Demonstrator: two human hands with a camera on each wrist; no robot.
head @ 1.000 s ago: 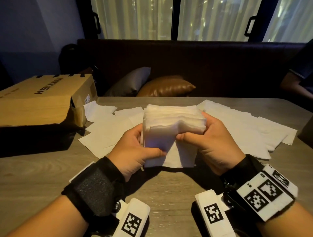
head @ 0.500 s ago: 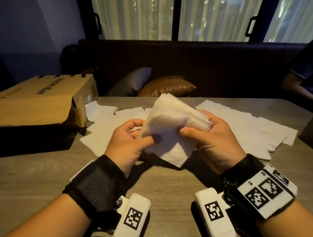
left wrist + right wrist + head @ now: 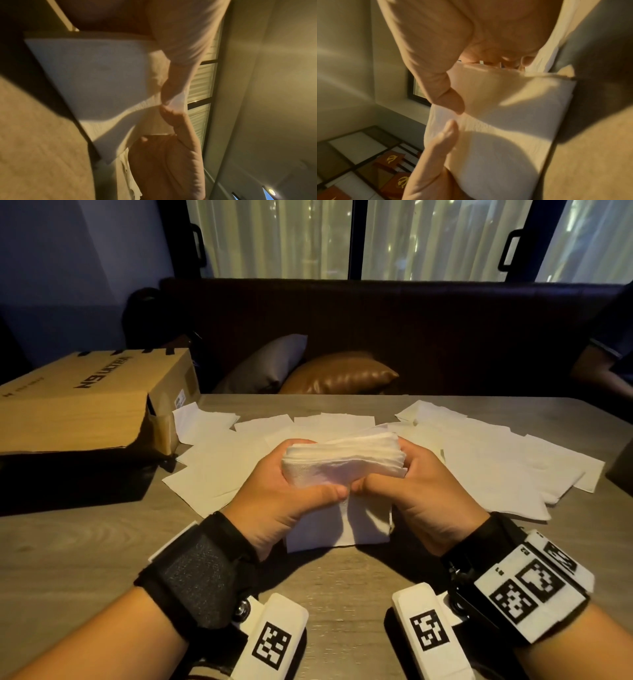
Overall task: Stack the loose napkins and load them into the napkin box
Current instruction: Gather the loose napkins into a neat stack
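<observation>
White napkin stack (image 3: 342,463) is gripped from both sides by my left hand (image 3: 281,501) and right hand (image 3: 421,491), above the counter (image 3: 85,542). Many loose napkins (image 3: 479,460) lie unstacked; I see no napkin box, loading not started

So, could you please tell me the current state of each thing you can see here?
Stack: gripped upright between both hands, lower edge on the table.
Left hand: curled round the stack's left side.
Right hand: curled round the stack's right side.
Loose napkins: spread flat, overlapping, on the table.
Cardboard box: on its side, flap open.
</observation>
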